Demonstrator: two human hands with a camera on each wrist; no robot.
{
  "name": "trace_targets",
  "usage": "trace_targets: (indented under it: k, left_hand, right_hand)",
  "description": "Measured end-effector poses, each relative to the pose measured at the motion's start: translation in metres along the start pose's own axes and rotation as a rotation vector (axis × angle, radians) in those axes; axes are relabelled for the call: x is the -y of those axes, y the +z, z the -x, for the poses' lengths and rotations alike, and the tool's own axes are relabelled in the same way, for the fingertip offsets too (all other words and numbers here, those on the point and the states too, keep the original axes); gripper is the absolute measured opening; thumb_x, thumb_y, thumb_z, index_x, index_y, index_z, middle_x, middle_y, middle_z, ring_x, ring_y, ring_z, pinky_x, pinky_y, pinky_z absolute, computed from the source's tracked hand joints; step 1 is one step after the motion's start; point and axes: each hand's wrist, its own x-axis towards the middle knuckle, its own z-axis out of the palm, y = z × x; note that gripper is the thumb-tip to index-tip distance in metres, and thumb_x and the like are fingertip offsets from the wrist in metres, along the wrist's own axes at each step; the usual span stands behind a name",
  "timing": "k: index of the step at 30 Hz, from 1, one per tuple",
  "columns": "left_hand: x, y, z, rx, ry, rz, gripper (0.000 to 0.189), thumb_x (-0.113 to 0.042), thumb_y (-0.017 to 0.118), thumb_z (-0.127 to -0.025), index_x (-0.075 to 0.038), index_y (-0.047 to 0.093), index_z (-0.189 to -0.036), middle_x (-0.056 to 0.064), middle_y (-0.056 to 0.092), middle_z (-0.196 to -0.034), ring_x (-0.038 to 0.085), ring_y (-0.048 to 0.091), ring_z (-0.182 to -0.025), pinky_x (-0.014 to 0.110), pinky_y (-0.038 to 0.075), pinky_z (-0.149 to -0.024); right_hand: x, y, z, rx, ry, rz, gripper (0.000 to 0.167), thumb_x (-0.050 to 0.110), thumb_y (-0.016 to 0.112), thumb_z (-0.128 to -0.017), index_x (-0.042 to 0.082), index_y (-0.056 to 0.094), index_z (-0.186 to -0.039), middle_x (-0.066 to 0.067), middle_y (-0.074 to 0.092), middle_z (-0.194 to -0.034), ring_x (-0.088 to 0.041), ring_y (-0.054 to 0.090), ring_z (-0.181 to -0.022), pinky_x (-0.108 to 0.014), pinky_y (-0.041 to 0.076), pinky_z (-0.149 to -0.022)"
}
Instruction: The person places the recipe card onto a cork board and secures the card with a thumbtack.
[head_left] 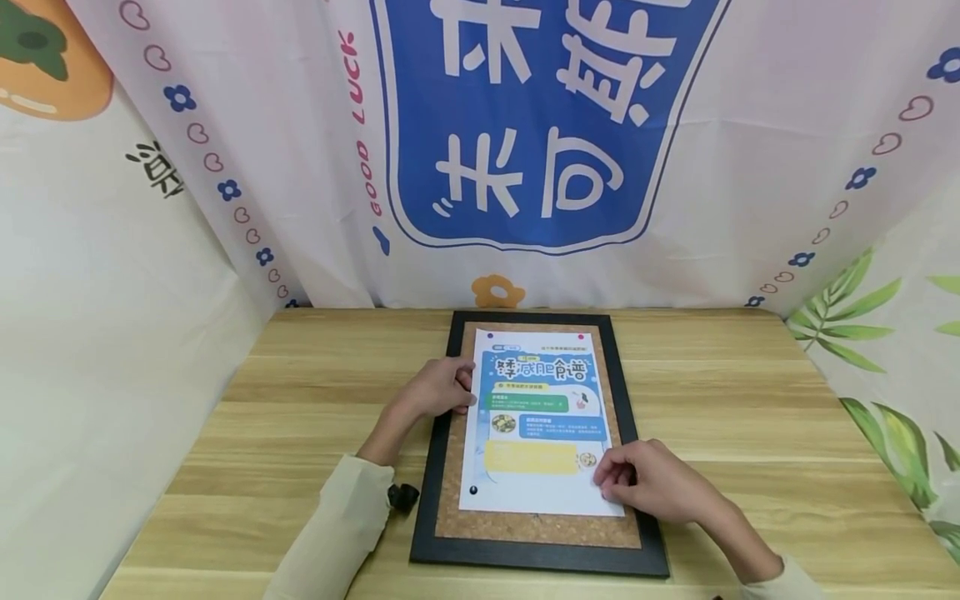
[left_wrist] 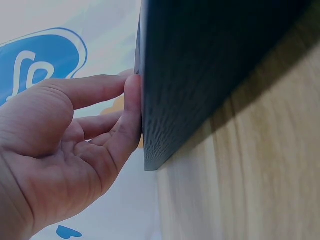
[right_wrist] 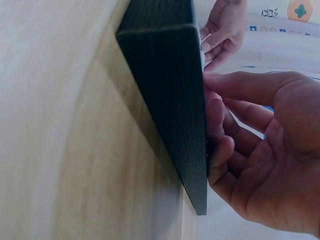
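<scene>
A printed poster (head_left: 525, 497) with blue, green and yellow panels lies on a black-framed corkboard (head_left: 540, 532). Pushpins sit at three of its corners: purple (head_left: 490, 336) top left, pink (head_left: 581, 337) top right, black (head_left: 473, 490) bottom left. The fingertips of my left hand (head_left: 442, 387) rest at the poster's left edge, fingers loosely bent. My right hand (head_left: 652, 479) is at the lower right corner, thumb and forefinger close together on the board, other fingers curled; I cannot tell what is between them. In the right wrist view, the board's dark frame (right_wrist: 160, 85) stands beside that hand.
The corkboard lies on a wood-grain table (head_left: 322, 400). A printed cloth (head_left: 300, 167) with a blue sign and flowers hangs behind the table's far edge. Near the left sleeve is a small black object (head_left: 403, 497). Leaf-patterned cloth (head_left: 915, 333) borders the right side.
</scene>
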Motion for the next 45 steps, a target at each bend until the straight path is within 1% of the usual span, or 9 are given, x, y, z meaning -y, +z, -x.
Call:
trace_targets:
  k: [6, 11, 18, 23, 29, 34, 45]
  left_hand:
    - [0.0011, -0.0003, -0.0005, -0.006, 0.008, -0.010, 0.063, 0.003, 0.074, -0.096, 0.004, 0.052, -0.154, 0.013, 0.067, -0.105, 0.018, 0.071, -0.078, 0.026, 0.064, -0.071]
    - [0.0010, -0.0005, 0.0000, -0.001, 0.011, -0.005, 0.061, 0.003, 0.074, -0.096, 0.004, 0.053, -0.153, 0.014, 0.067, -0.105, 0.018, 0.071, -0.079, 0.027, 0.064, -0.071]
    - [0.0013, 0.0000, 0.0000, -0.003, 0.015, -0.005, 0.058, 0.002, 0.074, -0.096, 0.004, 0.055, -0.151, 0.014, 0.067, -0.105, 0.018, 0.071, -0.079, 0.027, 0.064, -0.071]
    - [0.0014, 0.0005, -0.0007, -0.005, 0.018, -0.003, 0.059, 0.003, 0.075, -0.096, 0.005, 0.054, -0.151, 0.014, 0.067, -0.105, 0.018, 0.071, -0.078, 0.027, 0.064, -0.071]
    - [0.0009, 0.0007, -0.0002, -0.006, 0.015, -0.002, 0.061, 0.003, 0.074, -0.096, 0.005, 0.053, -0.153, 0.014, 0.067, -0.105, 0.018, 0.071, -0.078, 0.027, 0.064, -0.071]
    - [0.0014, 0.0014, -0.0008, -0.008, 0.007, -0.002, 0.062, 0.003, 0.075, -0.095, 0.004, 0.053, -0.153, 0.013, 0.067, -0.104, 0.018, 0.071, -0.078, 0.027, 0.064, -0.071]
    - [0.0005, 0.0010, -0.0011, -0.012, 0.003, -0.012, 0.062, 0.002, 0.075, -0.095, 0.004, 0.053, -0.153, 0.012, 0.067, -0.103, 0.018, 0.071, -0.077, 0.026, 0.063, -0.070]
  right_hand:
    - [0.0009, -0.0003, -0.0017, -0.008, 0.010, -0.006, 0.009, 0.005, 0.078, -0.094, 0.014, 0.078, -0.096, 0.010, 0.071, -0.082, -0.002, 0.062, -0.073, -0.021, 0.054, -0.065]
    - [0.0001, -0.0008, -0.0020, -0.011, -0.002, -0.011, 0.010, 0.005, 0.078, -0.093, 0.014, 0.079, -0.096, 0.010, 0.072, -0.082, -0.002, 0.063, -0.073, -0.021, 0.055, -0.065]
    - [0.0001, -0.0028, -0.0023, -0.015, 0.019, -0.023, 0.010, 0.004, 0.078, -0.093, 0.013, 0.079, -0.097, 0.009, 0.072, -0.082, -0.004, 0.062, -0.073, -0.021, 0.054, -0.065]
    - [-0.0011, -0.0036, -0.0025, -0.025, 0.019, -0.032, 0.010, 0.003, 0.079, -0.092, 0.013, 0.079, -0.096, 0.008, 0.072, -0.082, -0.004, 0.062, -0.072, -0.021, 0.054, -0.065]
    - [-0.0034, -0.0033, -0.0031, -0.034, 0.015, -0.042, 0.009, 0.006, 0.082, -0.092, 0.012, 0.078, -0.096, 0.008, 0.072, -0.082, -0.004, 0.062, -0.072, -0.021, 0.054, -0.065]
    - [-0.0037, -0.0031, -0.0031, -0.037, 0.030, -0.040, 0.009, 0.009, 0.084, -0.091, 0.013, 0.078, -0.096, 0.007, 0.072, -0.085, -0.005, 0.062, -0.073, -0.021, 0.055, -0.066]
    - [-0.0033, -0.0034, -0.0039, -0.044, 0.045, -0.050, 0.009, 0.010, 0.085, -0.091, 0.013, 0.078, -0.096, 0.006, 0.073, -0.086, -0.007, 0.063, -0.074, -0.021, 0.055, -0.067]
